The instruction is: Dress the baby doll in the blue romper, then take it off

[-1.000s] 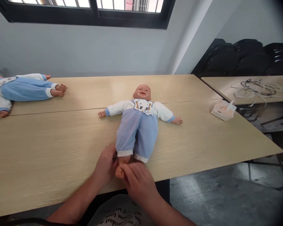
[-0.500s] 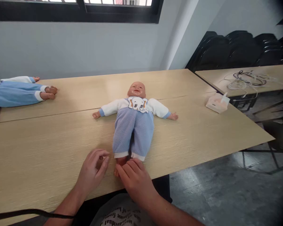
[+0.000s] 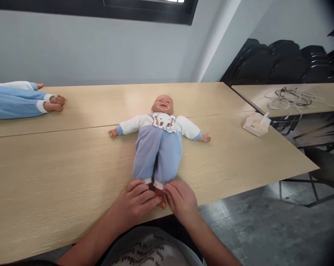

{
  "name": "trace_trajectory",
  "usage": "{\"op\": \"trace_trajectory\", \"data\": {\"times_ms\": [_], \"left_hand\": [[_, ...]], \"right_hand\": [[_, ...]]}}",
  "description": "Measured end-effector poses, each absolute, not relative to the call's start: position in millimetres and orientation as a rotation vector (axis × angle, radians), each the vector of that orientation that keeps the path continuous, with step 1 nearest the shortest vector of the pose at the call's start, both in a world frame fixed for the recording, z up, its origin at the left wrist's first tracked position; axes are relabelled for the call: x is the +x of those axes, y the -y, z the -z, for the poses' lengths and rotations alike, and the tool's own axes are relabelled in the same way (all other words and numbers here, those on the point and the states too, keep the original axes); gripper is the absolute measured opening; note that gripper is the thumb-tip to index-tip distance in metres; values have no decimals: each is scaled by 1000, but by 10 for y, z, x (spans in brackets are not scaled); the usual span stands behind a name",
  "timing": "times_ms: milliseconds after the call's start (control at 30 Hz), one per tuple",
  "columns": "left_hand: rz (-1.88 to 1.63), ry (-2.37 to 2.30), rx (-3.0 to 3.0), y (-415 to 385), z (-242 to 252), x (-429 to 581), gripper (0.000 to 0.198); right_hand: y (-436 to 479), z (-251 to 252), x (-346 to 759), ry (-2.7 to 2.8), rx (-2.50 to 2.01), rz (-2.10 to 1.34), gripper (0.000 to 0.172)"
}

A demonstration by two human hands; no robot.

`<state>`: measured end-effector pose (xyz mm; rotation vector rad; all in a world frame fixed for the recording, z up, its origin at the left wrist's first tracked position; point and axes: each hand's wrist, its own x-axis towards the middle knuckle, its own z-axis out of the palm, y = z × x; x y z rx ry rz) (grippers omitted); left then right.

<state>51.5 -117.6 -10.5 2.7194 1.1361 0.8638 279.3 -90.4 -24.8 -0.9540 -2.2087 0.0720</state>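
Now the left hand (image 3: pixel 137 201), clear of the doll (image 3: pixel 162 120) a moment ago, laps one trouser cuff (image 3: pixel 148 181), grip hidden, while the right hand (image 3: pixel 181 199) pinches the other cuff (image 3: pixel 158 184), so both cuffs of the doll, lying face-up on the counter (image 3: pixel 72 159), get handled together.

Classroom-like room; stacked chairs (image 3: pixel 286 62), long tables (image 3: pixel 72 155)

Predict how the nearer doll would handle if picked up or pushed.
The doll wears fleecy clothes that would likely give under a grip. Its glossy head is probably firm and perhaps slippery. Lying on its back with arms spread, it should probably slide rather than roll.
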Motion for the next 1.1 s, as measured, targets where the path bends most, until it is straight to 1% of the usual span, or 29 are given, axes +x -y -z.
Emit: {"op": "trace_trajectory", "data": {"times_ms": [100, 200, 267, 300, 367, 400, 467, 567, 733, 867, 900, 933, 967, 1033, 1100], "left_hand": [[-905, -1189, 2683, 1184, 164, 534, 13], [-926, -1175, 2663, 1210, 194, 522, 14], [-980, -1222, 2607, 1235, 210, 499, 21], [-1027, -1280, 2560, 1247, 218, 484, 27], [-1083, -1439, 2442, 1260, 234, 454, 43], [-1067, -1505, 2392, 1260, 241, 441, 50], [-969, -1559, 2338, 1247, 254, 420, 53], [-863, -1533, 2329, 1212, 268, 409, 47], [-908, -1549, 2321, 1184, 284, 437, 40], [-942, -1565, 2313, 1190, 292, 477, 35], [-948, -1561, 2315, 1191, 300, 483, 33], [-954, -1557, 2317, 1191, 312, 485, 31], [-959, -1549, 2321, 1188, 328, 483, 28], [-960, -1510, 2339, 1173, 370, 461, 23], [-938, -1450, 2361, 1136, 411, 412, 22]], "right_hand": [[1004, 265, 2745, 2159, -1017, -301, 12], [1053, 271, 2781, 2037, -1125, -452, 9], [1056, 269, 2824, 1986, -1200, -440, 4], [1053, 269, 2841, 2001, -1224, -423, 4], [1045, 274, 2850, 2089, -1240, -390, 4], [1039, 279, 2844, 2134, -1241, -380, 1], [1019, 291, 2816, 2195, -1252, -368, 6], [974, 294, 2770, 2237, -1269, -369, 12], [952, 276, 2774, 2303, -1136, -395, 17], [970, 272, 2805, 2162, -1187, -497, 13], [967, 272, 2806, 2081, -1222, -494, 10], [958, 271, 2802, 2018, -1250, -470, 11], [944, 270, 2794, 1991, -1264, -428, 20], [896, 262, 2765, 2080, -1240, -310, 46], [816, 236, 2725, 2281, -1167, -205, 61]]}}
